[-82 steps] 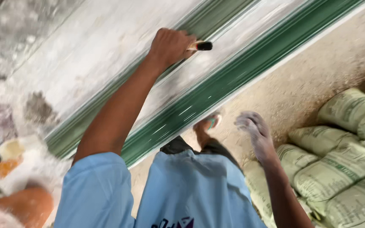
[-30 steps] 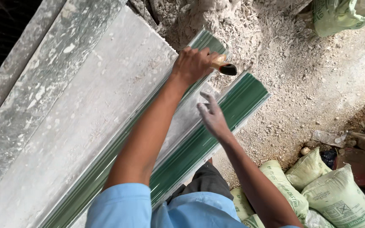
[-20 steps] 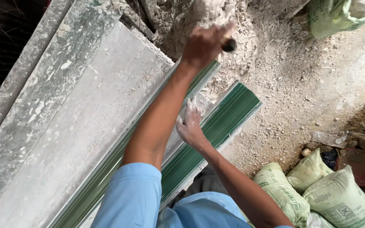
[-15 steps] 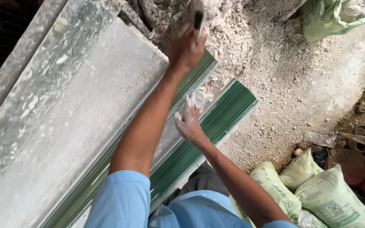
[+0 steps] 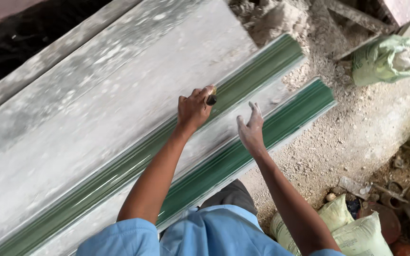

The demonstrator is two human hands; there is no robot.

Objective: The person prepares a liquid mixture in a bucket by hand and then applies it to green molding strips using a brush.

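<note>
Left hand [image 5: 193,109]: we see its fingers wrapped round a brush handle [image 5: 211,98], black-tipped, held over the farther green moulding [image 5: 243,83]
Right hand [image 5: 251,130]: our fingers spread wide and dusted white, holding nothing, just above the pale strip [image 5: 224,130] between the two mouldings
Nearer green moulding [image 5: 285,116]: right of the hands, on the dusty counter [image 5: 96,114]
Sacks [image 5: 352,232]: near right, on the floor

The brush [image 5: 211,99] is mostly buried in a fist, just a yellowish bit of handle and a dark tip poking out, sitting right over the mould [image 5: 243,90]. That mould is a long green ribbed channel, glossy, running diagonally with pale plaster dust along its edges.
</note>
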